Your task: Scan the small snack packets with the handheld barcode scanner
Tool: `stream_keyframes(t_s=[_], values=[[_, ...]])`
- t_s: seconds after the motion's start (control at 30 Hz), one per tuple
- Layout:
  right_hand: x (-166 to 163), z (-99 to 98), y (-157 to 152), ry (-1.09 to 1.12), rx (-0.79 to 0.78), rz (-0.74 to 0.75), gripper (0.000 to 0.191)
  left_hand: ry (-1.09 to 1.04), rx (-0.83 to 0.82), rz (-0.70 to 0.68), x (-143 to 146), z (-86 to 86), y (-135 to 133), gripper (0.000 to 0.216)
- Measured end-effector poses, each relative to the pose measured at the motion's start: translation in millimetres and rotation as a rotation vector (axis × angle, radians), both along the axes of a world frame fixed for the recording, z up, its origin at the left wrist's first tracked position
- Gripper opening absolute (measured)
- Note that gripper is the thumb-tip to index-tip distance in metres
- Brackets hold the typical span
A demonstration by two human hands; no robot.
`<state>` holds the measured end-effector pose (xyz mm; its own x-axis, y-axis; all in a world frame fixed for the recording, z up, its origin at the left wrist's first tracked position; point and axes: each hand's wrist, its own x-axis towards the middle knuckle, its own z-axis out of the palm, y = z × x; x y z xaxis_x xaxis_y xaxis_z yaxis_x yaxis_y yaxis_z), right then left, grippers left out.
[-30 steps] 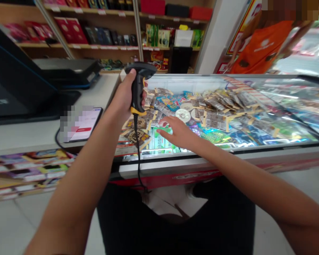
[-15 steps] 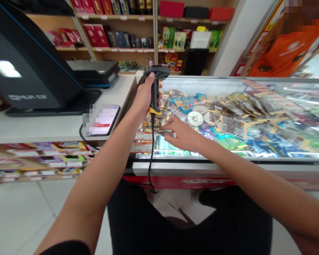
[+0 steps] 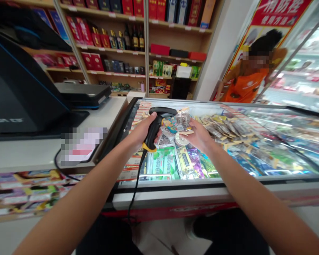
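My left hand (image 3: 144,130) is wrapped round the grip of a black and yellow barcode scanner (image 3: 152,131), whose head points right. Its cable (image 3: 136,175) hangs down over the front edge of the chest. My right hand (image 3: 201,137) pinches a clear snack packet (image 3: 184,118) with brown contents, held up just right of the scanner head. Both hands are above the glass-topped chest (image 3: 175,196), where many more packets lie. Below the hands are a round white lid (image 3: 181,139) and green-white packs (image 3: 163,163).
On the counter (image 3: 50,147) at left stand a black checkout terminal (image 3: 21,92) and a flat scale (image 3: 85,94); a phone (image 3: 82,147) lies near the counter edge. Shelves of boxes and bottles (image 3: 134,37) fill the back. A person in orange (image 3: 246,85) stands behind the chest.
My right hand has lifted a packet from the left end of the chest and brought it to the scanner head. The scanner has tilted over to the right. My view has tipped upward.
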<state>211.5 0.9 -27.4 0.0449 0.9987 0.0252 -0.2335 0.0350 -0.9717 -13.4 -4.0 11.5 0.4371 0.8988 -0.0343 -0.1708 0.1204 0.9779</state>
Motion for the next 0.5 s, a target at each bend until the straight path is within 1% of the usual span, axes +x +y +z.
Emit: stream_keyframes(t_s=[0.07,0.17,0.3,0.33,0.4,0.43,0.5], values=[[3.8,-8.7,2.9,-0.063,0.036,-0.034,0.030,0.023,0.006,-0.003,1.4,-1.5,-0.3,0.054],[8.1,-20.3,5.5,-0.140,0.072,-0.046,0.030,0.018,0.023,-0.001,1.0,-0.5,-1.1,0.055],[10.5,-27.7,8.5,-0.105,0.048,-0.084,0.030,0.015,0.025,0.006,0.4,1.6,-2.5,0.053],[11.7,-27.2,8.7,-0.121,0.053,-0.094,0.031,0.020,0.023,0.010,0.3,1.7,-2.3,0.053],[17.6,-22.2,7.3,-0.227,0.101,-0.136,0.035,0.026,0.019,0.027,-0.1,1.6,-0.4,0.052],[22.8,-17.5,5.6,-0.311,0.142,-0.178,0.037,0.025,0.015,0.042,-0.4,1.4,0.9,0.052],[38.4,-4.8,0.5,-0.534,0.265,-0.316,0.039,0.016,0.005,0.074,-1.1,1.2,3.9,0.051]])
